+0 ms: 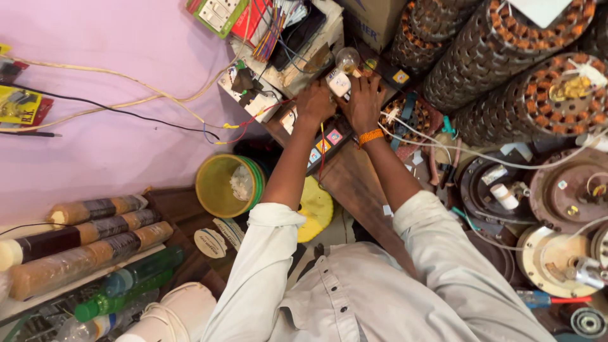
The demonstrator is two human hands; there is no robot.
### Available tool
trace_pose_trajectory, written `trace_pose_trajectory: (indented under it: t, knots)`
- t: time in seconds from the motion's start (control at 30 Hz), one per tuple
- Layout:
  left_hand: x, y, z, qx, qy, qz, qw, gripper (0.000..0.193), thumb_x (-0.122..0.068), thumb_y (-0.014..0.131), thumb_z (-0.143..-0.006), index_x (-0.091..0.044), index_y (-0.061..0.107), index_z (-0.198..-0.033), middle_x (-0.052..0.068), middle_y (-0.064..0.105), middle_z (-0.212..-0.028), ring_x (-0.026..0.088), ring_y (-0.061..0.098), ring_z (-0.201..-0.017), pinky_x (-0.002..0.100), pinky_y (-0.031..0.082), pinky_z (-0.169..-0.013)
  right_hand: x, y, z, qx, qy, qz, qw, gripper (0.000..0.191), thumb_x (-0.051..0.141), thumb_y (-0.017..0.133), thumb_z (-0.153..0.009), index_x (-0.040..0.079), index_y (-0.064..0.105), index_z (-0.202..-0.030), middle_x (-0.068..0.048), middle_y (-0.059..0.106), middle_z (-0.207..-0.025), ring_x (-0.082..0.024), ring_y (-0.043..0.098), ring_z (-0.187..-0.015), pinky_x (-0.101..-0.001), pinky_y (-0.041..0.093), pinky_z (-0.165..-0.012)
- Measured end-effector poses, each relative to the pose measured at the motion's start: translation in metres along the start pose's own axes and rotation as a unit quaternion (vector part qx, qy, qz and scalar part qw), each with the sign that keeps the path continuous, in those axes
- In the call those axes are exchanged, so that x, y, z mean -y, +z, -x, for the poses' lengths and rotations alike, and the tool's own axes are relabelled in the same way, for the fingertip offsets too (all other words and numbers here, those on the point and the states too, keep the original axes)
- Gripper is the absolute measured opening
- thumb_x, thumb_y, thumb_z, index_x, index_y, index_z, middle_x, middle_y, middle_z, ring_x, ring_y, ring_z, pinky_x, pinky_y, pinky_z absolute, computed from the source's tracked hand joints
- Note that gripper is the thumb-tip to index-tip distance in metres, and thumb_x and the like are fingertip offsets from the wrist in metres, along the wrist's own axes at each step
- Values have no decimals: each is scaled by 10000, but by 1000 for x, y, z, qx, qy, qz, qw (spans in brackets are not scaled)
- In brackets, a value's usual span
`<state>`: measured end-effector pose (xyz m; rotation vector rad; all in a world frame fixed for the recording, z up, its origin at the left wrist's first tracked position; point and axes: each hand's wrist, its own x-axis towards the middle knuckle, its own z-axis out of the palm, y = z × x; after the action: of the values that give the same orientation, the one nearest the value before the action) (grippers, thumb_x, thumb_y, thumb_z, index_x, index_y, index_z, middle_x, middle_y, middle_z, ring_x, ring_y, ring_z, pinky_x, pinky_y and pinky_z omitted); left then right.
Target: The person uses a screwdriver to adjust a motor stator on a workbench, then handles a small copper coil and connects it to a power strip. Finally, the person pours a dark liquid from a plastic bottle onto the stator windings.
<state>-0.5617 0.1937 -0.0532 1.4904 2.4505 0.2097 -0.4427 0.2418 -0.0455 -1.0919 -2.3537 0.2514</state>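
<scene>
both hands meet at the far edge of the brown wooden bench (354, 183), left hand (315, 102) resting curled on it, right hand (363, 101) fingers closed around a small white plastic plug-like block (339, 82) beneath a clear glass bulb (347, 59), apparently mid-connection, needing a steady grip

My left grip (315, 101) and right grip (362, 101) rest on a smooth white plastic adapter (339, 83) under a glossy glass bulb (347, 59). The table (348, 180) is worn matt wood; my sleeve (266, 266) is soft cloth.
</scene>
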Motion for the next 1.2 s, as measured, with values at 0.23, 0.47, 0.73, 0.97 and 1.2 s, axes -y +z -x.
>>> trace_pose_trajectory:
  t: [0.23,0.47,0.73,0.97,1.2]
  knots:
    - [2,19,-3,-31,-3,-28,999,638,-151,820,-680,34,584,-1243,225,652,-1228,381,653,-1112,472,489,-965,-4,-10,0,21,-20,-108,994,567,334,875,-831,47,670,-1275,-144,661,-1197,-380,511,-1243,-585,347,-1072]
    - [10,44,-6,-91,-34,25,995,249,-92,696,-949,-23,659,-1186,234,708,-1188,399,687,-1098,497,517,-1010,-4,-10,1,-63,-47,-94,992,606,342,914,-773,22,677,-1230,-157,668,-1163,-381,515,-1230,-562,360,-1046]
    - [8,8,7,-62,149,296,942,430,-145,713,-891,-34,694,-1306,232,679,-1282,391,645,-1174,451,506,-992,-42,-70,17,44,-68,-338,938,647,143,919,-789,36,635,-1361,-180,654,-1307,-332,676,-1178,-423,547,-1015]
    - [-29,-47,85,230,173,517,806,550,-367,737,-971,4,608,-1356,130,708,-1237,172,650,-1128,335,520,-995,-73,-137,56,234,-14,-412,880,958,86,919,-782,112,414,-1597,-159,653,-1269,-278,670,-1133,-400,557,-961]
    - [-5,-62,187,324,84,670,663,646,-231,819,-828,-5,560,-1374,101,694,-1142,184,660,-1035,332,531,-910,-127,-135,116,368,-110,-354,853,531,180,820,-813,46,655,-1300,-90,733,-1149,-161,684,-985,-339,553,-851]
